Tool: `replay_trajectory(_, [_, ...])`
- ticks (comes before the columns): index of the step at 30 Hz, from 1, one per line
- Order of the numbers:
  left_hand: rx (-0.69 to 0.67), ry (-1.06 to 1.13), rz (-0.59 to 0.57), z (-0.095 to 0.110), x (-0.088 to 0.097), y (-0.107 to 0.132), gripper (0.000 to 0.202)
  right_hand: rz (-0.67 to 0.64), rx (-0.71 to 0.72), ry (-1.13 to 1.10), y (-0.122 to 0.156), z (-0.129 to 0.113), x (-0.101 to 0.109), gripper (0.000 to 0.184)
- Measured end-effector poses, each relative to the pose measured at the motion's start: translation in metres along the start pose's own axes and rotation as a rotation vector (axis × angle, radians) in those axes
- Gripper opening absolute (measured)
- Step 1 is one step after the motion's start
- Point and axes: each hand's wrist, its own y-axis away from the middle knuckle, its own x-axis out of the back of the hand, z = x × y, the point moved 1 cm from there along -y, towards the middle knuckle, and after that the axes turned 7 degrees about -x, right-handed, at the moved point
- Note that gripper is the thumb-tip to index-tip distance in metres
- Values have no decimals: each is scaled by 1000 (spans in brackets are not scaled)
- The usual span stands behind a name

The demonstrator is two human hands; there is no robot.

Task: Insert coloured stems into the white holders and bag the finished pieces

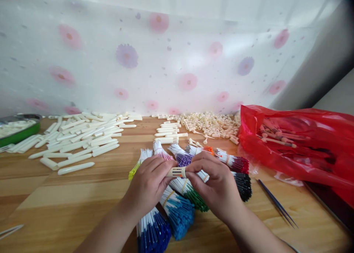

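Note:
My left hand (151, 183) and my right hand (215, 183) meet over the middle of the wooden table (69, 194). Together they pinch a small cream slotted plastic barrel (177, 172), held level between the fingertips of both. Under and around the hands lie bundled pen refills with coloured tips: blue (153, 232), light blue (179, 212), green (196, 199), black (243, 186), dark red (235, 162), purple (181, 157), pink (160, 150), yellow (136, 166) and orange (206, 149).
White pen tubes (80, 139) are strewn at the left, beside a green tray (18, 133). Small cream parts (210, 124) are heaped at the back. A red plastic bag (298, 146) lies right, dark tweezers (276, 203) near it. A flowered sheet (155, 58) hangs behind.

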Motion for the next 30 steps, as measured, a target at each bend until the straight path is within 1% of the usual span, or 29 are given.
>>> replay_trajectory(4, [4, -95, -19, -2, -1, 3, 21, -36, -252, -172, 0, 7, -3, 11])
replay_trajectory(9, [8, -188, -26, -4, -3, 4, 24, -5, -476, -408, 0, 17, -11, 8])
replay_trajectory(12, [-4, -211, -33, -4, -4, 3, 23, -6, -618, -576, -1, 19, -15, 10])
replay_trajectory(14, [-3, -222, -34, -4, -5, 3, 23, -18, -669, -656, -1, 19, -17, 12])
replay_trajectory(16, [5, -226, -34, -4, -5, 3, 23, -22, -676, -693, -1, 19, -16, 13])
replay_trajectory(18, [11, -224, -27, -5, -4, 3, 24, -49, -660, -716, 0, 19, -16, 12])
replay_trajectory(21, [22, -192, -1, -5, -1, 1, 24, -132, -599, -741, -1, 23, -14, 8])
replay_trajectory(23, [62, -114, 13, -5, 0, -1, 22, -187, -516, -702, -2, 23, -10, 11])
replay_trajectory(24, [96, -52, 15, -6, 0, -1, 21, -202, -462, -645, -2, 21, -6, 13])
replay_trajectory(25, [137, 21, 15, -6, 0, -1, 20, -192, -394, -561, -2, 18, -1, 14])
replay_trajectory(26, [183, 103, 15, -7, -1, -1, 20, -155, -311, -455, 0, 13, 5, 15])
replay_trajectory(29, [344, 312, -5, -11, -4, 1, 20, 11, -9, -23, 20, -12, 26, 23])
replay_trajectory(30, [401, 356, -9, -12, -5, 2, 21, -7, 94, 148, 31, -20, 31, 28])
